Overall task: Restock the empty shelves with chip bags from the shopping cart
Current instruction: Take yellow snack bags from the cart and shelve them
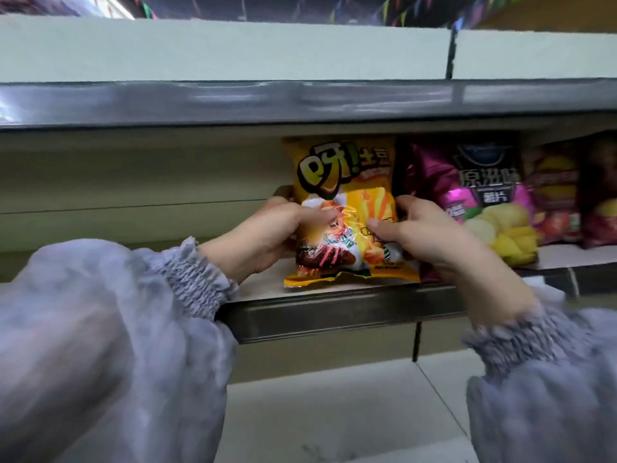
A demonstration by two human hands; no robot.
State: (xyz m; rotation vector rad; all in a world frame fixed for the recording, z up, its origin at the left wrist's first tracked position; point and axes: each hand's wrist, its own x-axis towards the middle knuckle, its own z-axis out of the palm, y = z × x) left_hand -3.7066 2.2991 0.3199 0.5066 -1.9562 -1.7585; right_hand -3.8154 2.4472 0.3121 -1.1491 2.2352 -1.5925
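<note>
On the shelf [334,314], touching a purple bag [467,182], the yellow chip bag [344,195] is stood upright, gripped at both sides by the left hand [267,235] and right hand [430,235], and, being probably light, slippery and crushable, is best held by its edges.

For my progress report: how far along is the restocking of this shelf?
Done: a purple bag and a red bag stand on the shelf at the right. In hand: the left hand and right hand grip a yellow bag, upright beside the purple one. Left: the shelf part left of it shows no bags. Remaining stock is not in view.
</note>
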